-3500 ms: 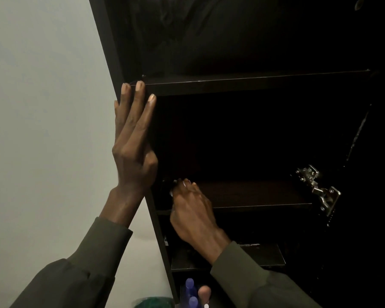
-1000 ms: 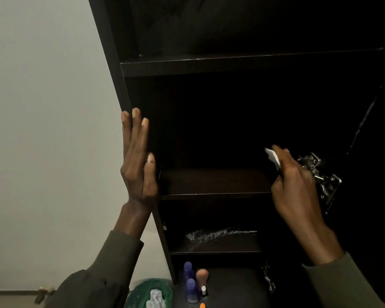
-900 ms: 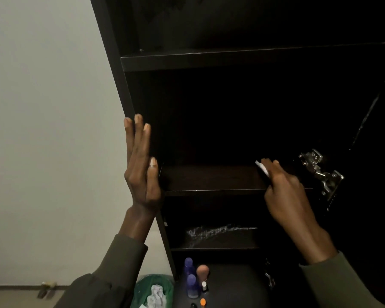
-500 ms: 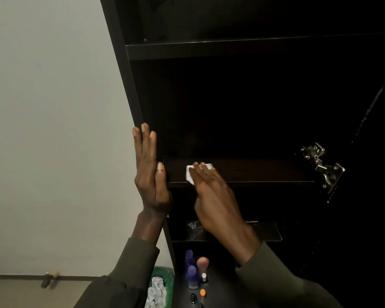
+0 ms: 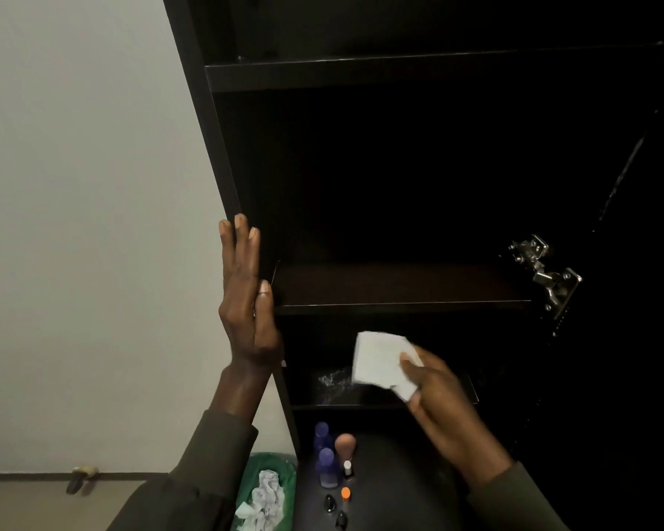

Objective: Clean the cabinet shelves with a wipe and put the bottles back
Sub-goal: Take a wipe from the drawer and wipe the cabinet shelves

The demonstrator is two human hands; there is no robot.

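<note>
Cabinet point(image 5: 215, 147) open, dark shelves point(image 5: 399, 289) bare. We braced left hand point(image 5: 246, 300) flat on side panel, fingers straight, holding nothing, likely for balance. Right hand point(image 5: 437, 400) pinched white wipe point(image 5: 380, 362) in front of lower shelf. Bottles point(image 5: 326, 454) waited on dark worktop point(image 5: 399, 484) below, clear of wiping.

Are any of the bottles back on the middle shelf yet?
No, the middle shelf is bare, and the bottles stand on the dark surface below while the right hand holds the wipe.
</note>
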